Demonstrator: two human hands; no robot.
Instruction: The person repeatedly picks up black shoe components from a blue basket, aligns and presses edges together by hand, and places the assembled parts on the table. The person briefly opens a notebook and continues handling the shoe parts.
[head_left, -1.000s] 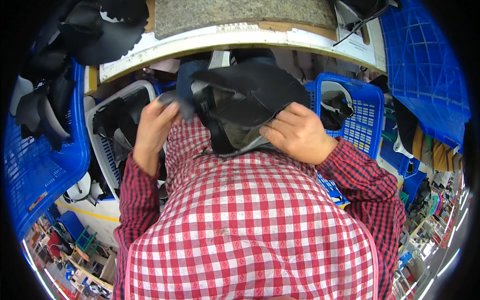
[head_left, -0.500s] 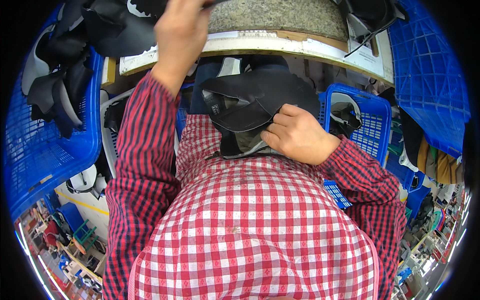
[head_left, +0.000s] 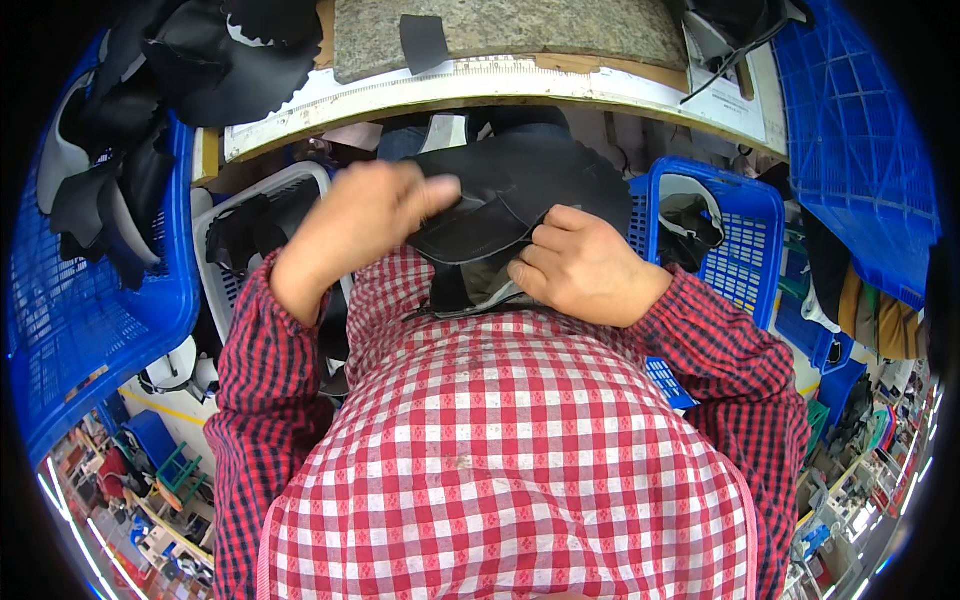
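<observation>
the right hand (head_left: 585, 268) is closed on a stack of black leather pieces (head_left: 510, 205), fingers curled over its near edge, pressing it against the red checked shirt (head_left: 510, 440) at chest height. the left hand (head_left: 370, 215) has come back down: half a second ago it was stretched up to the worktop (head_left: 520, 85) at 12 o'clock; now it is at the stack's 9 o'clock edge, fingers bunched and pinching the top layer. a small dark rectangular cut piece (head_left: 424, 42) now lies on the grey stone slab (head_left: 600, 30) up there, so it seems one piece has been set down and the left hand is taking hold of the next layer.

outward: a white basket (head_left: 215, 225) with dark scraps sits at 9 o'clock of the hands, a blue crate (head_left: 90, 330) heaped with black leather beyond it. at 3 o'clock a blue basket (head_left: 745, 260) holds more pieces, with another blue crate (head_left: 860, 130) at 2 o'clock. no labels or signs are clear enough to tell; only pale ruled marking runs along the worktop's front edge.
</observation>
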